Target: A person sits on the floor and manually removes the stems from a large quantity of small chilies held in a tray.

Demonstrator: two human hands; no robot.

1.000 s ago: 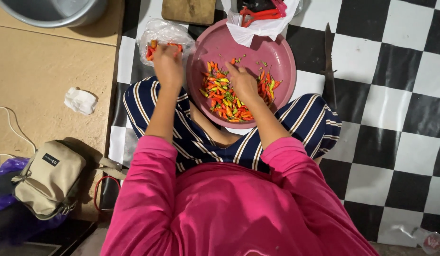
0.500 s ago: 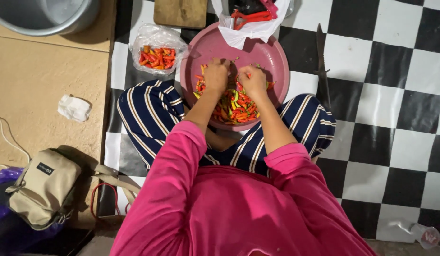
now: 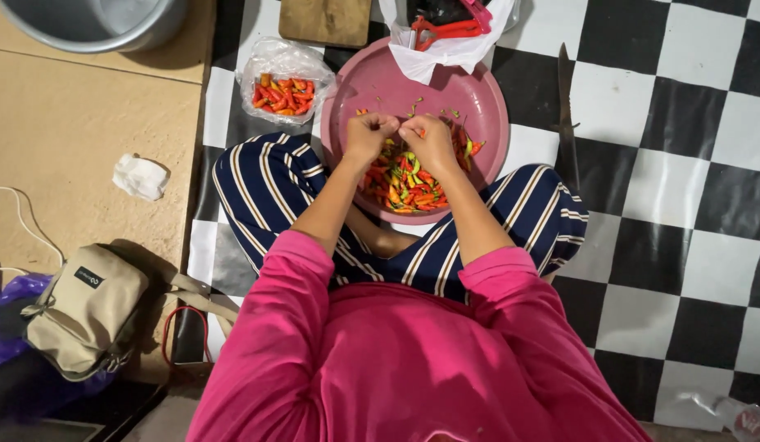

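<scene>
A pink round basin (image 3: 470, 90) rests on my crossed legs and holds a heap of red, orange and green chili peppers (image 3: 409, 187). My left hand (image 3: 368, 137) and my right hand (image 3: 429, 141) meet above the heap, fingers curled, pinching a small chili between them. A clear plastic bag of red chilies (image 3: 283, 92) lies on the floor to the left of the basin.
A long knife (image 3: 566, 106) lies on the checkered floor right of the basin. A wooden board (image 3: 327, 20) and a white bag with a red tool (image 3: 450, 33) sit beyond it. A metal pot (image 3: 93, 20), crumpled tissue (image 3: 140, 176) and beige bag (image 3: 85, 311) are on the left.
My left hand has come back from the plastic bag of chilies to the basin, and both hands have drawn together over the heap.
</scene>
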